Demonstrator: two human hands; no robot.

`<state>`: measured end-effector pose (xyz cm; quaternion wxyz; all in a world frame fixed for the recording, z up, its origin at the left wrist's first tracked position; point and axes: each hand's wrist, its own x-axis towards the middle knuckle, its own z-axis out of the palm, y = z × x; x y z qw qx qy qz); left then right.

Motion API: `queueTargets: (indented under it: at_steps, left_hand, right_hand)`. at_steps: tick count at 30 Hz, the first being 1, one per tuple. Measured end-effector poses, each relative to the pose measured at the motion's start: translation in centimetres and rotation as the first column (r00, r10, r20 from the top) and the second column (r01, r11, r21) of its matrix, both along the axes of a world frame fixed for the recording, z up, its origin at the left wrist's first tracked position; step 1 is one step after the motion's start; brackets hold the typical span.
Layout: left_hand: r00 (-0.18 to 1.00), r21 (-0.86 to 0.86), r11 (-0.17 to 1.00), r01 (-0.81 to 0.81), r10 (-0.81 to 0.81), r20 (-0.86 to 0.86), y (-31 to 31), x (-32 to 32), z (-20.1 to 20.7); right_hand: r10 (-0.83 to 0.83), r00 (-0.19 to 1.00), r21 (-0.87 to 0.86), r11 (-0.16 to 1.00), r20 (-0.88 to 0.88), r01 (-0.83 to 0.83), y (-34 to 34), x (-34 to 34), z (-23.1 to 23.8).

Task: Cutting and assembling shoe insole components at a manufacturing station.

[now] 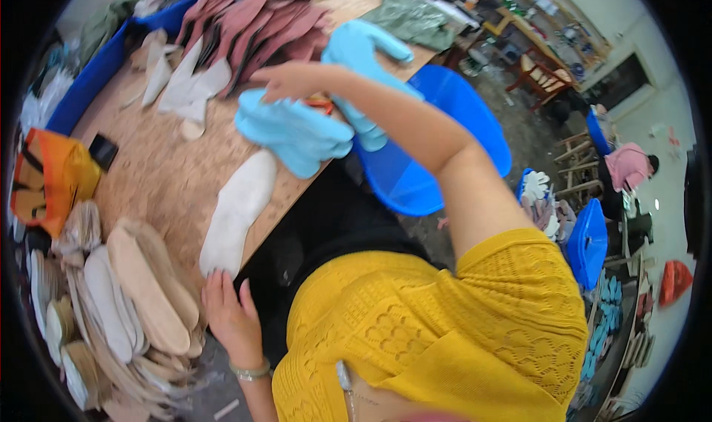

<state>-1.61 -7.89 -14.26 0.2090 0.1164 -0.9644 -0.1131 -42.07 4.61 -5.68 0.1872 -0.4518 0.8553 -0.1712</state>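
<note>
On the wooden table, a white insole-shaped piece (241, 205) lies with its near end by the table edge. My left hand (231, 314) touches that end with its fingertips, thumb apart and fingers stretched out. Across the table reaches my right hand (293, 81), just above a stack of light-blue sole-shaped pieces (293, 131). Its index finger points out to the left, the other fingers bend down, and nothing shows in it. A second batch of light-blue pieces (360, 47) lies partly behind my right forearm. Something orange-red (320, 104) shows between the two blue batches, too blurred to name.
Dark-pink cut pieces (259, 25) are heaped at the back, near white scraps (194, 84). Stacked beige insoles (144, 288) sit at lower left, below an orange bag (52, 177). A blue tub (463, 118) stands against the table's right side. Another person (629, 166) is far right.
</note>
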Motion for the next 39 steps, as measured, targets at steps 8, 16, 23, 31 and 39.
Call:
queueTargets:
  at_steps: [8,16,23,31,39]
  left_hand:
    - [0.999,0.049,0.998,-0.030,0.028,0.040,0.6,-0.5,0.3]
    - [0.975,0.187,0.959,0.212,-0.193,-0.112,4.2,-6.0,3.6]
    - [0.901,0.167,0.889,0.426,-0.401,-0.165,8.1,-17.6,1.6]
    - [0.901,0.135,0.891,0.434,-0.431,-0.051,9.1,-19.6,-0.4]
    - [0.911,0.111,0.905,0.411,-0.412,-0.017,9.1,-19.5,-0.3]
  right_hand:
    - [-0.084,0.995,-0.115,0.990,-0.048,0.078,10.4,7.7,0.5]
    - [-0.072,0.994,-0.113,0.992,-0.085,0.063,12.6,9.1,-4.2]
    - [0.045,0.980,-0.158,0.985,-0.195,-0.076,12.8,7.9,-4.0]
    - [0.034,0.966,-0.236,0.967,-0.258,-0.097,13.6,8.4,-4.7]
    - [-0.341,0.705,-0.551,0.830,-0.622,-0.085,14.5,5.7,-3.7]
